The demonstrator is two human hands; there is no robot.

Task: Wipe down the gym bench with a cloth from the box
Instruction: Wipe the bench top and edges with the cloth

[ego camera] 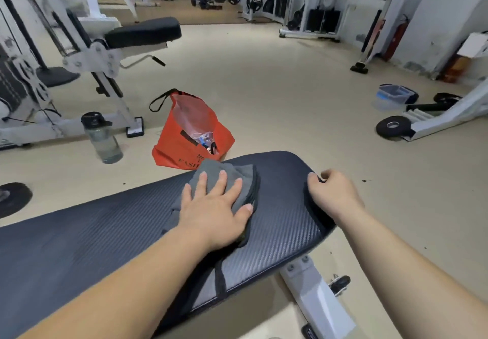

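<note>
1. Two bare hands show in our head view, and we count one bench (277, 233), one cloth (224, 180), one bag, one bottle and one lidded box.
2. Our left hand (214, 206) lies flat with its fingers (221, 180) spread, palm pressed down on the grey cloth; it grips nothing, only pins the cloth against the pad.
3. That cloth sits bunched on the dark, ribbed top of the bench, near the rounded end, with folds pushed up beyond our fingertips.
4. Our right hand (332, 193) is curled over the rounded end of the bench, fingers bent around its edge and holding the pad itself.
5. The bench pad runs from lower left to the right, and one white metal leg (317, 299) stands under it.
6. One orange bag (184, 138) stands open on the floor just beyond the bench; inside we see a pale lining and a small tangle of light and blue items that we cannot make out.
7. One clear bottle (103, 138) with a dark lid stands upright left of the bag; we cannot tell whether it holds anything.
8. One clear plastic box (393, 97) with a blue-trimmed lid rests on the floor well apart, to the right; its contents are too small to tell.
9. One black weight plate (393, 126) lies flat near that box.
</note>
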